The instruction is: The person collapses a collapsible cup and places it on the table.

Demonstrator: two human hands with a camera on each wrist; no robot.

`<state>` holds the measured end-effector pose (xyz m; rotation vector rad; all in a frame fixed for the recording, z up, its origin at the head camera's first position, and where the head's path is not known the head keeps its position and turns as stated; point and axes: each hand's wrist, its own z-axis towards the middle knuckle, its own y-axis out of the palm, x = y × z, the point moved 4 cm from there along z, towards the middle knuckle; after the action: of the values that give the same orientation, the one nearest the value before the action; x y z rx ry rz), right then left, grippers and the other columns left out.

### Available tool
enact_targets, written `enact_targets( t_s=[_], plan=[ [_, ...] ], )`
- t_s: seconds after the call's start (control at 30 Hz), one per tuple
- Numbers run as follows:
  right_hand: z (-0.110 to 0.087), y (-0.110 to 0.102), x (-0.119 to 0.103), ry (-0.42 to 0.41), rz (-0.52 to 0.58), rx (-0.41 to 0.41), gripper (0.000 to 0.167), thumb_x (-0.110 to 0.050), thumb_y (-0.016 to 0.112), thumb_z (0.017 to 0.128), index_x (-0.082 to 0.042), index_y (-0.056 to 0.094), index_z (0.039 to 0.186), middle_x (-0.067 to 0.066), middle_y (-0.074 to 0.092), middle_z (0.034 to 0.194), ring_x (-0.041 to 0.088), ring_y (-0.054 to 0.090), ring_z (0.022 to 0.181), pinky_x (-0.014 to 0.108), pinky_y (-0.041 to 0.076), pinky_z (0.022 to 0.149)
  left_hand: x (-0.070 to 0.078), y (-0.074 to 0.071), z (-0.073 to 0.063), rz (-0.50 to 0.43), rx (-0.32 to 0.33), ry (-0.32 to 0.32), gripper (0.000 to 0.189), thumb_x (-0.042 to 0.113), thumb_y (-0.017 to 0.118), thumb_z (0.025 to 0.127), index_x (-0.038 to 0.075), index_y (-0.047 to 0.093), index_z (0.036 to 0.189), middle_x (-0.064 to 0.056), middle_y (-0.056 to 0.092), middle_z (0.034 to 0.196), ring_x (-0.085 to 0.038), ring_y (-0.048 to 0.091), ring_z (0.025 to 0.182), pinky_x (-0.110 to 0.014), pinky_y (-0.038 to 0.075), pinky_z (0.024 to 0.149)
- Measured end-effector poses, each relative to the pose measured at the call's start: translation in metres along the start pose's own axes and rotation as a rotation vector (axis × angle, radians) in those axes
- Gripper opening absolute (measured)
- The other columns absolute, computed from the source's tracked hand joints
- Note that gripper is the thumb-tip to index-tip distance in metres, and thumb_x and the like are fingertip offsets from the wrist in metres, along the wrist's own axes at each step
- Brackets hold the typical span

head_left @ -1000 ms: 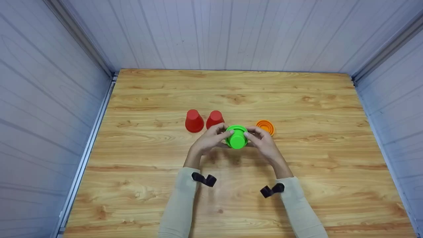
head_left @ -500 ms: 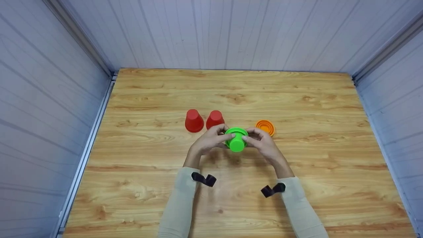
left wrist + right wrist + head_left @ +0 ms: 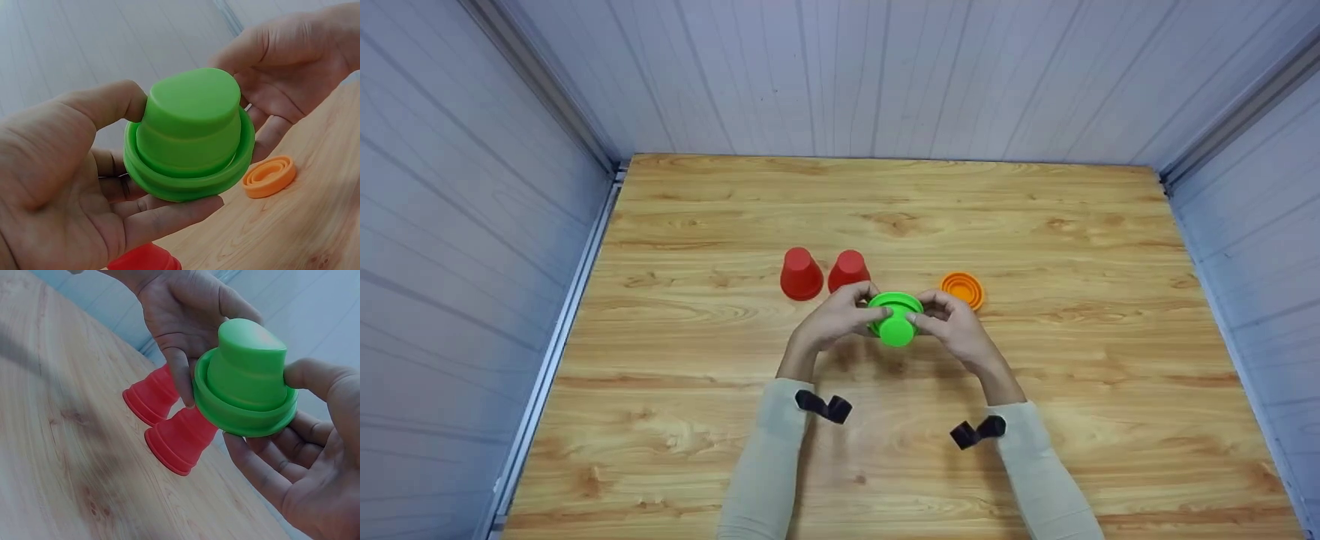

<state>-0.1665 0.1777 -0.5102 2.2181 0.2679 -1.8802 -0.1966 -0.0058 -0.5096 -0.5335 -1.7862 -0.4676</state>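
A green collapsible silicone cup (image 3: 897, 330) is held above the table between both hands, its base toward the person. My left hand (image 3: 834, 319) grips its left side, thumb on the wall and fingers under the rim; my right hand (image 3: 958, 330) does the same on the right. In the left wrist view the green cup (image 3: 191, 124) is partly folded, its wall sunk inside the outer rim, and its base bulges out of round. The right wrist view shows the same green cup (image 3: 247, 377) with its base dented beside the right thumb.
Two red cups (image 3: 801, 274) (image 3: 849, 271) stand upside down beyond the left hand, the nearer one partly covered by it. A flattened orange cup (image 3: 962, 290) lies beyond the right hand. Pale walls enclose the wooden table (image 3: 697, 450) at the back and sides.
The green cup has tipped and shifted slightly toward the person, and its rim shows more. Both thumbs have slid a little along its wall. The red and orange cups have stayed put.
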Motion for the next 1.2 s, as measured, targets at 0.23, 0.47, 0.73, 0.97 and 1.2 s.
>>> enact_targets(
  t_s=[0.23, 0.47, 0.73, 0.97, 1.2],
  plan=[
    [0.0001, -0.0007, -0.0008, -0.015, -0.031, 0.04, 0.027, -0.003, 0.062, 0.09, 0.009, 0.055, 0.114, 0.007, 0.063, 0.099, 0.015, 0.062, 0.087, 0.026, 0.057, 0.074, -0.0009, -0.0002, -0.0005, -0.038, -0.032, -0.004, 0.022, 0.013, 0.056, 0.094, -0.002, 0.054, 0.109, -0.009, 0.055, 0.104, -0.017, 0.064, 0.086, -0.04, 0.058, 0.077],
    [0.0007, -0.0023, 0.0, -0.015, -0.021, 0.063, 0.026, -0.001, 0.06, 0.09, 0.008, 0.056, 0.114, 0.009, 0.063, 0.1, 0.017, 0.063, 0.088, 0.029, 0.058, 0.074, 0.0, -0.002, -0.0039, -0.145, -0.081, 0.015, 0.026, 0.006, 0.052, 0.092, -0.006, 0.048, 0.114, -0.01, 0.05, 0.107, -0.02, 0.063, 0.088, -0.041, 0.058, 0.078],
    [0.0013, -0.001, 0.001, -0.02, -0.017, 0.055, 0.026, -0.003, 0.061, 0.09, 0.008, 0.057, 0.114, 0.009, 0.064, 0.1, 0.017, 0.065, 0.089, 0.03, 0.058, 0.073, -0.0015, -0.0033, -0.003, -0.105, -0.076, 0.037, 0.027, 0.004, 0.054, 0.089, -0.007, 0.049, 0.113, -0.009, 0.055, 0.103, -0.018, 0.065, 0.085, -0.039, 0.059, 0.074],
    [0.0017, -0.0021, 0.0038, -0.012, 0.016, 0.029, 0.032, -0.013, 0.064, 0.091, 0.007, 0.056, 0.116, 0.008, 0.064, 0.101, 0.016, 0.065, 0.089, 0.034, 0.058, 0.076, 0.0, -0.0021, -0.0027, -0.081, -0.053, 0.049, 0.024, 0.002, 0.052, 0.091, -0.006, 0.049, 0.114, -0.009, 0.056, 0.103, -0.018, 0.064, 0.085, -0.038, 0.059, 0.073],
    [-0.0002, -0.0032, 0.0032, -0.003, 0.125, -0.05, 0.038, -0.017, 0.062, 0.092, 0.005, 0.053, 0.122, 0.008, 0.063, 0.109, 0.017, 0.063, 0.096, 0.039, 0.056, 0.085, 0.0024, -0.0042, -0.0033, -0.051, -0.024, 0.078, 0.024, 0.001, 0.051, 0.092, -0.005, 0.049, 0.115, -0.009, 0.054, 0.107, -0.017, 0.063, 0.088, -0.052, 0.055, 0.082]
  ],
)
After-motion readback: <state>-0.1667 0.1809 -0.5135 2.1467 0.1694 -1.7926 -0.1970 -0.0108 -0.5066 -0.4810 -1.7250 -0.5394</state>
